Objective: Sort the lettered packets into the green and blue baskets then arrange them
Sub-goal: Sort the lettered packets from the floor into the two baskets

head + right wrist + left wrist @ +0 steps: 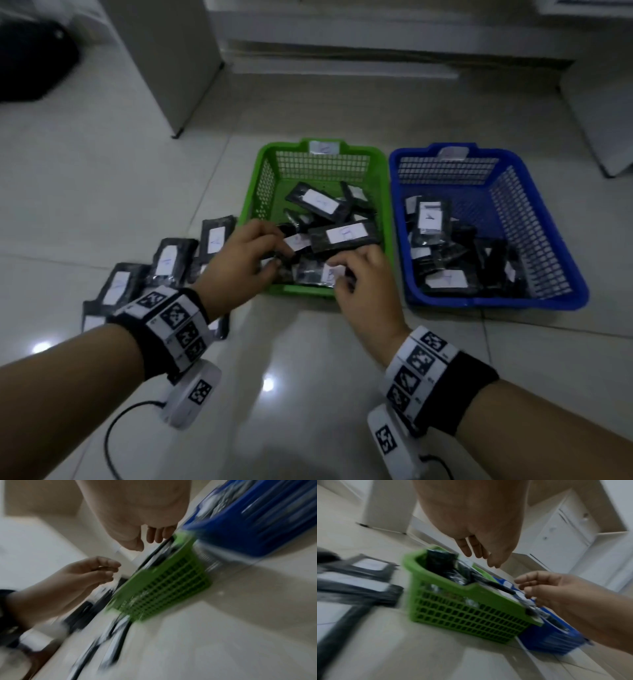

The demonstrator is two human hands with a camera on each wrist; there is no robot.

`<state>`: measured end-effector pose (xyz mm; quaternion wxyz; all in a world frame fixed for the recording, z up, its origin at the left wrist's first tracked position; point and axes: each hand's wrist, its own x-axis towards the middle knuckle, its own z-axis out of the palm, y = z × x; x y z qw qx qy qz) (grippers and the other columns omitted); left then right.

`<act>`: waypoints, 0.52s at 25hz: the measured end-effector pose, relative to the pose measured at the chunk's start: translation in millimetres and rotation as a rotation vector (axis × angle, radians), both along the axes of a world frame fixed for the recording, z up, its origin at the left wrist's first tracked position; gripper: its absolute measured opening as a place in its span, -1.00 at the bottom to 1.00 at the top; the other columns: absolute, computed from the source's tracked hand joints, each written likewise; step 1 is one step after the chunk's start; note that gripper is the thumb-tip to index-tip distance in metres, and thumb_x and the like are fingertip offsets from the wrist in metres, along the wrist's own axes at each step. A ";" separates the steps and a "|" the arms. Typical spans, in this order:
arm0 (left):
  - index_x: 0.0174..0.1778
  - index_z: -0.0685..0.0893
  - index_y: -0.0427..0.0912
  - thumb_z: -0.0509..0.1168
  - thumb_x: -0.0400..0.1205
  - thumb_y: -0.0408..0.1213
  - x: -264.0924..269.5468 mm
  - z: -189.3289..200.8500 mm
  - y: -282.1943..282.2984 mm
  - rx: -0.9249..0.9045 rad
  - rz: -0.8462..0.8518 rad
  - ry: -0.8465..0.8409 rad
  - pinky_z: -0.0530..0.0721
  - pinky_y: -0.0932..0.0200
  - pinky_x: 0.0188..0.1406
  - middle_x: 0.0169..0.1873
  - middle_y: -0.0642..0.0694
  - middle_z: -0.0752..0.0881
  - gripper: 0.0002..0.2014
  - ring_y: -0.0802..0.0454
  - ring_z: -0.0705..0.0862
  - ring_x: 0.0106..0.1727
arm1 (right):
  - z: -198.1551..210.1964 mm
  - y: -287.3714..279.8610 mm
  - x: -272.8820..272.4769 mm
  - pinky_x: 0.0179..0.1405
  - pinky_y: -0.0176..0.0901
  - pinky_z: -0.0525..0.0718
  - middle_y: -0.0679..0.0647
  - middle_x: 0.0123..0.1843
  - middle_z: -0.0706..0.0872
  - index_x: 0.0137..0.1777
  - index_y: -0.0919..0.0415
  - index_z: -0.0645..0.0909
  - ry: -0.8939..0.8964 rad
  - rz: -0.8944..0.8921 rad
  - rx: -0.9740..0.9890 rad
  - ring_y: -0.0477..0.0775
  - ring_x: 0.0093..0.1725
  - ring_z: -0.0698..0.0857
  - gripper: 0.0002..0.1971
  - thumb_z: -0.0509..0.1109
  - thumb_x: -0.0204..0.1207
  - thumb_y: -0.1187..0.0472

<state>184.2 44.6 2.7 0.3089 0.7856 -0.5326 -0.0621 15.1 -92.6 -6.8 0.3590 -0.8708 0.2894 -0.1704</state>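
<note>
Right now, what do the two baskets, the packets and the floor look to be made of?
Green basket and blue basket: likely moulded plastic, matte, with lattice walls and thick solid rims.
Packets: seemingly thin black plastic film, glossy and crinkled, each with a white paper-like label.
Floor: probably polished ceramic tile; light glints and grout lines show.

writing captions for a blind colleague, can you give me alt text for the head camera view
Both hands, left hand and right hand, reach over the near rim of a green basket of black labelled packets. A blue basket with more packets sits beside it, and further packets lie on the tiled floor.
</note>
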 end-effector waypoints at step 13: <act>0.41 0.48 -0.15 0.50 0.36 -0.22 39.2 -76.3 224.5 0.427 0.899 0.173 0.42 -0.11 0.36 0.38 -0.25 0.41 -0.33 -0.30 0.41 0.37 | -58.2 160.5 100.1 0.38 -0.02 0.53 0.02 0.54 0.15 0.53 -0.17 0.31 0.433 0.533 -0.059 0.15 0.47 0.28 -0.45 0.23 0.58 0.26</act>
